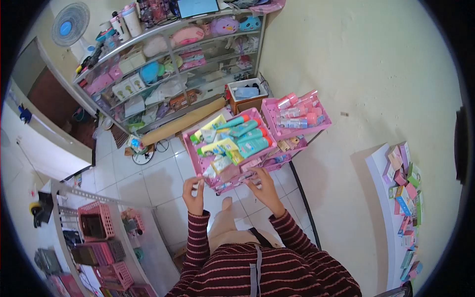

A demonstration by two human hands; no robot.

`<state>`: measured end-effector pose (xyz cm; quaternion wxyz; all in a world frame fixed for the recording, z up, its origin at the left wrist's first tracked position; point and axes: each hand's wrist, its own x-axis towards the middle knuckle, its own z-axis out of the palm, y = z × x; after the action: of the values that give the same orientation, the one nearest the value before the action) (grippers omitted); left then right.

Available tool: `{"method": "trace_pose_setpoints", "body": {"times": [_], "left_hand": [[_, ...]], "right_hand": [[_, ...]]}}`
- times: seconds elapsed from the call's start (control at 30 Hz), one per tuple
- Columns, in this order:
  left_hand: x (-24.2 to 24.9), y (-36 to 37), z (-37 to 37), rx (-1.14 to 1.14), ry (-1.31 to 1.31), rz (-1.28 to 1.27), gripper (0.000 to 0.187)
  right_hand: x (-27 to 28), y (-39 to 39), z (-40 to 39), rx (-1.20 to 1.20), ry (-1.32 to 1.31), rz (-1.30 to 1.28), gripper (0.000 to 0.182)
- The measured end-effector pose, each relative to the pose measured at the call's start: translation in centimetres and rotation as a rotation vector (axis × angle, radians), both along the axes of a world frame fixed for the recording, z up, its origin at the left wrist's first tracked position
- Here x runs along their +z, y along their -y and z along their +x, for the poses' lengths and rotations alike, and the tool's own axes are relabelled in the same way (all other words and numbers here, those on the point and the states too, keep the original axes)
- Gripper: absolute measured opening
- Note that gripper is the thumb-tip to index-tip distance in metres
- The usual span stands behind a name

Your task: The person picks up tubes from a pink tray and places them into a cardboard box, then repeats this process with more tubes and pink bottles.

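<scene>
A pink tiered cart (192, 157) stands in front of me. Its upper tray holds several green tubes with orange caps (253, 145), yellow tubes (217, 146) and small packets. My left hand (193, 194) is at the tray's near left corner, its thumb and fingers closed around the pink corner. In front of the cart's near side is my right hand (264, 189), thumb and forefinger apart, fingertips close to the lower tiers. Whether those fingertips touch the cart is hard to tell. A second pink tray (278, 132) beside it holds pink-capped bottles (297, 122).
A glass display cabinet (170, 42) with plush items and boxes lines the back. On the left stands a shelf (129, 237) with pink baskets (110, 218). A white wall shelf (381, 198) on the right bears small boxes. A cardboard roll (183, 121) lies behind the cart.
</scene>
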<state>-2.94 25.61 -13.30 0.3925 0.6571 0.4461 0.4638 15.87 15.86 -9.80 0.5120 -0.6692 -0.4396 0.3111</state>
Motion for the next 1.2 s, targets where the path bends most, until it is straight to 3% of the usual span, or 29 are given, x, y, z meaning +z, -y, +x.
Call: {"method": "trace_pose_setpoints", "body": {"times": [0.03,0.07,0.1,0.17,0.23,0.3,0.37,0.4,0.57,0.7,0.77,0.83,0.9,0.97,1.0,1.03,1.07,1.1,1.17,1.2], "left_hand": [[0.2,-2.3,0.8,-0.031,-0.162,0.098,0.026],[0.0,-4.5,1.7,-0.051,-0.157,0.104,0.026],[-0.3,-6.6,2.8,-0.075,-0.121,0.116,0.030],[-0.3,-10.1,4.7,-0.136,-0.088,0.130,0.034],[-0.1,-12.3,6.4,-0.256,0.045,-0.049,0.047],[-0.2,-14.2,7.1,-0.331,0.071,-0.095,0.041],[-0.4,-15.7,7.0,-0.522,-0.214,-0.263,0.029],[-1.6,-16.0,7.2,-0.534,-0.060,-0.195,0.019],[-3.2,-16.7,6.7,-0.558,-0.023,-0.156,0.017],[-2.4,-16.0,6.1,-0.464,0.111,-0.036,0.015],[-0.6,-15.2,5.0,-0.197,0.231,0.178,0.014],[0.8,-14.8,4.2,-0.023,0.494,0.176,0.018],[3.2,-14.1,3.7,-0.063,0.889,0.141,0.026],[4.5,-13.9,2.6,-0.434,1.193,-0.057,0.028],[6.9,-12.8,3.7,-0.738,1.173,-0.139,0.020],[7.5,-11.5,5.2,-0.854,1.280,-0.184,0.017],[7.5,-9.8,6.4,-0.956,1.327,-0.329,0.016],[7.3,-7.8,7.7,-1.061,1.366,-0.482,0.016],[6.1,-3.0,9.8,-1.161,1.345,-0.903,0.017],[5.0,0.1,10.5,-1.122,1.291,-1.120,0.017]], "right_hand": [[-1.1,-2.1,0.3,-0.066,0.196,0.091,0.032],[-1.4,-4.0,0.4,-0.136,0.391,0.181,0.035],[-1.7,-5.5,0.5,-0.162,0.395,0.182,0.035],[-2.2,-7.7,0.4,-0.273,0.683,0.066,0.039],[-2.5,-8.9,-0.1,-0.334,0.684,-0.028,0.038],[-2.1,-9.5,-0.4,-0.320,0.691,-0.023,0.033],[-2.1,-9.8,-0.3,-0.344,0.595,-0.025,0.027],[-1.5,-9.8,-0.3,-0.318,0.601,-0.022,0.025],[-1.5,-10.2,-0.5,-0.322,0.610,-0.034,0.018],[0.1,-10.3,-1.1,-0.210,0.534,0.134,0.014],[1.8,-10.0,-1.5,-0.136,0.449,0.274,0.012],[3.9,-8.7,-1.0,-0.150,0.407,0.346,0.013],[5.9,-6.1,-0.3,-0.161,-0.016,0.549,0.012],[6.9,-2.3,0.0,-0.219,-0.116,0.666,0.012],[6.7,0.0,0.2,-0.259,-0.506,0.792,0.015],[6.8,2.3,0.3,-0.287,-0.895,0.913,0.018],[7.4,4.5,0.1,-0.454,-1.054,0.968,0.028],[6.8,7.0,0.0,-0.487,-1.020,0.995,0.028],[3.5,12.5,-0.3,-0.694,-1.364,1.008,0.033],[2.4,15.4,-1.6,-0.794,-1.364,0.999,0.035]]}}
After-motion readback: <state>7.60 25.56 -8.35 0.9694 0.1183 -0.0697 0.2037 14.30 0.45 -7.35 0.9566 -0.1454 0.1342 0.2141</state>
